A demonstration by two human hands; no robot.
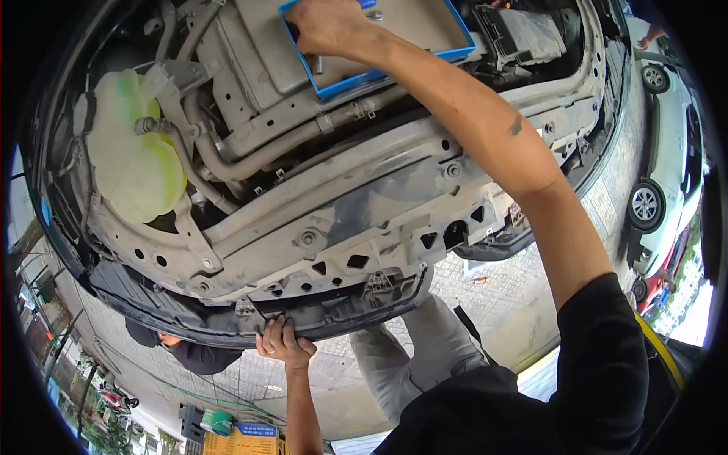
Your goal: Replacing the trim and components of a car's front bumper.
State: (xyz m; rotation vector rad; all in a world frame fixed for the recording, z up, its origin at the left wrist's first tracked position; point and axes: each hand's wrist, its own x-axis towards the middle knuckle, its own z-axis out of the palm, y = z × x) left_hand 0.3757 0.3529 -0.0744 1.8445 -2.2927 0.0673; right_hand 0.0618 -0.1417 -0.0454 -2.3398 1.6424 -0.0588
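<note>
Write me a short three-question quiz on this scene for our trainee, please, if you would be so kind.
1. True or false: the right hand is at the left end of the blue-edged tray, as seen in the picture.

2. Fill in the car part: the left hand touches the edge of the long black ____.

3. Choose one. In the picture, the pale plastic tank lies:
A) inside the tray
B) to the right of the tray
C) to the left of the tray

Key: 1. True. 2. Bumper. 3. C.
</note>
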